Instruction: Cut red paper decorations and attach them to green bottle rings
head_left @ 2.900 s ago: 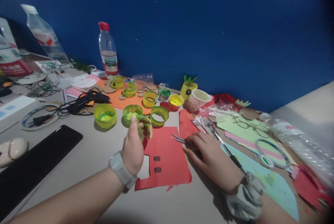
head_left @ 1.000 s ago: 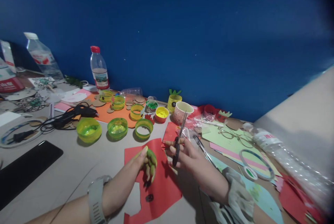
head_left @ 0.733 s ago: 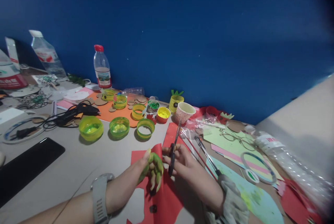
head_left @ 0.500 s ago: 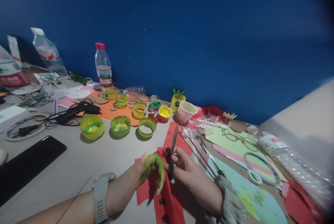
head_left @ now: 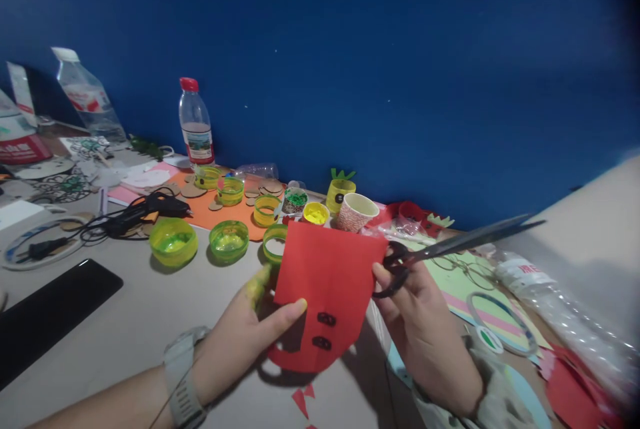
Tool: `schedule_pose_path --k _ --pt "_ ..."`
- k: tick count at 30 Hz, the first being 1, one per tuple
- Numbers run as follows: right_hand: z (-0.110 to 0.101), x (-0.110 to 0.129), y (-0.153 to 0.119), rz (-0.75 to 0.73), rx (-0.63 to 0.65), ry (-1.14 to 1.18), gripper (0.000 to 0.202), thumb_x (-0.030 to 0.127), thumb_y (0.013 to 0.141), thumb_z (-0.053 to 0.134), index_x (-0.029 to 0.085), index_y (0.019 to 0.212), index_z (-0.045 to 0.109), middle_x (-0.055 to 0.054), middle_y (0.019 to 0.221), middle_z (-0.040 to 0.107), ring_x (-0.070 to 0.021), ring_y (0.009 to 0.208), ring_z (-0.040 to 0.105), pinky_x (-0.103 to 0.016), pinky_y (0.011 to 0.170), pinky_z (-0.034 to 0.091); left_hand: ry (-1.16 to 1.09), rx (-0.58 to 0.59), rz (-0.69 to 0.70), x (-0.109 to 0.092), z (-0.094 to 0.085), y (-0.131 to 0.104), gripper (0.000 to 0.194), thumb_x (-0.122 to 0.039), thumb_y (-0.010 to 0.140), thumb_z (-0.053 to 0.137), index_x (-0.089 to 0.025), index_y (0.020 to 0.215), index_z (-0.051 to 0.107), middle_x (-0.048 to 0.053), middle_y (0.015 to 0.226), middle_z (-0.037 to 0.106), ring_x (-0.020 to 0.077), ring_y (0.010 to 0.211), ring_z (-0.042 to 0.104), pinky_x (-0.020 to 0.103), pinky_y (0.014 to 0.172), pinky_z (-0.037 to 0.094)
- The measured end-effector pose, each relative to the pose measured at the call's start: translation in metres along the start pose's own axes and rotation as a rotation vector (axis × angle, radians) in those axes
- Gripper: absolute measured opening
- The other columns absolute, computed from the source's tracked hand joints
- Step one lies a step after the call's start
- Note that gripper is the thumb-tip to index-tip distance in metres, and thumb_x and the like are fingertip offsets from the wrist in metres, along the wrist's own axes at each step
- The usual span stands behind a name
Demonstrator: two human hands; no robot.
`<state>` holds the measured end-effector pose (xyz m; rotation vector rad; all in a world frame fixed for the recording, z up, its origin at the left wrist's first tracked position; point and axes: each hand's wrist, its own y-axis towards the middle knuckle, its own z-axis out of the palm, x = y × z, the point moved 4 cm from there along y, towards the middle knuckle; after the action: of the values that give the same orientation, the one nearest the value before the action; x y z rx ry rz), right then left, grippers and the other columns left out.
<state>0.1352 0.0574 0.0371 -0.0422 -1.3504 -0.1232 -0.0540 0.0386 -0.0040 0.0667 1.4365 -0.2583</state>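
Note:
A sheet of red paper (head_left: 335, 262) with two black marks is held up over the table, its lower edge cut to a curve. My left hand (head_left: 245, 322), green paint on its fingers, grips the left side with the thumb in front. In my right hand (head_left: 420, 329) are black-handled scissors (head_left: 450, 242), blades pointing up and right, while its fingertips also pinch the paper's right edge. Small red paper scraps (head_left: 300, 402) lie on the table below.
Green-yellow plastic cups (head_left: 173, 242) stand behind and left of the paper. Nearby are a glue gun (head_left: 170, 204), a phone (head_left: 60, 322) and a paper cup (head_left: 357, 212). A red-capped bottle (head_left: 196, 122) stands at the back; a clear bottle (head_left: 565, 316) lies at right.
The red paper has come up off the table, opened out and facing me, between both hands. The scissors have swung from upright to pointing right, and my right hand has moved rightward.

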Motion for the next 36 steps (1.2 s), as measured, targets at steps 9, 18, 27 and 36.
schedule_pose_path --k 9,18,27,36 --pt "-0.003 -0.012 -0.003 0.039 0.092 -0.064 0.024 0.036 0.085 0.069 0.027 0.104 0.056 -0.002 0.116 0.066 -0.02 0.102 0.063 -0.03 0.083 0.053 -0.062 -0.005 -0.155 0.003 0.004 -0.005 0.034 -0.049 0.089 0.056 -0.02 0.104 0.067 0.003 0.087 0.071 0.0139 0.072 0.063 0.021 0.062 0.049" --pt "-0.014 0.02 0.013 -0.02 0.091 -0.26 0.034 0.052 0.086 0.061 0.026 0.108 0.058 -0.006 0.125 0.063 -0.0263 0.122 0.052 -0.042 0.101 0.043 -0.276 0.079 -0.305 0.006 0.002 -0.005 0.033 -0.042 0.081 0.067 -0.014 0.098 0.066 0.006 0.082 0.07 0.018 0.07 0.065 0.027 0.065 0.053" --pt "-0.004 0.0 0.009 0.13 0.347 -0.398 0.036 0.043 0.075 0.076 0.021 0.093 0.053 -0.003 0.095 0.06 -0.0223 0.095 0.059 -0.036 0.083 0.048 -0.242 0.18 -0.316 0.01 0.004 -0.009 0.023 -0.035 0.085 0.064 -0.017 0.1 0.068 0.001 0.075 0.068 0.0074 0.056 0.056 0.013 0.046 0.036" --pt "-0.01 0.002 0.013 0.038 0.336 -0.395 0.029 0.036 0.078 0.074 0.022 0.09 0.052 -0.001 0.091 0.057 -0.019 0.086 0.056 -0.029 0.072 0.046 0.082 0.47 -0.222 -0.002 0.011 -0.013 0.022 -0.031 0.085 0.062 -0.016 0.099 0.07 0.007 0.095 0.071 0.0194 0.087 0.064 0.024 0.073 0.05"
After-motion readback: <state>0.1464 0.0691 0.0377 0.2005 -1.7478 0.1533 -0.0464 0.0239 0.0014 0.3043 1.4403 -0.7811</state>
